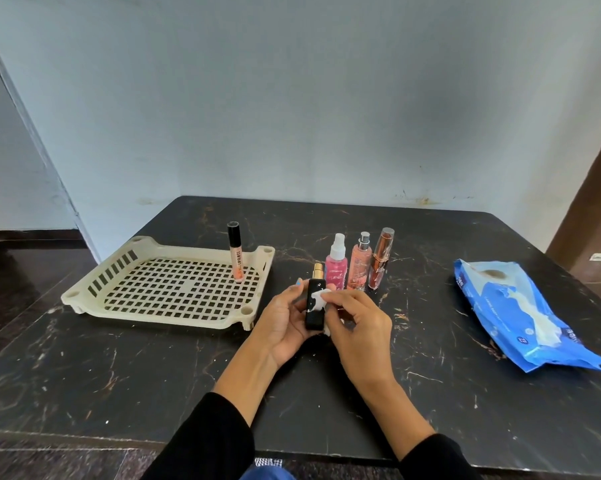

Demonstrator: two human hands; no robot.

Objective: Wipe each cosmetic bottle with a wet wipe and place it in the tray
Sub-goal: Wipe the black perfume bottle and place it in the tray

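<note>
Centrally, left hand (285, 320) grips black bottle (315, 311) upright (gold cap); right hand (357, 323) pinches wet wipe (321, 296) against it. Tray (101, 289) left of centre holds lip gloss (236, 252).

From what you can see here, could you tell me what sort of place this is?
Probably a room in a home, set up for a tabletop chore: a dark marble-look table against a plain painted wall, with a plastic tray, cosmetic bottles and a wipes pack on it.
</note>
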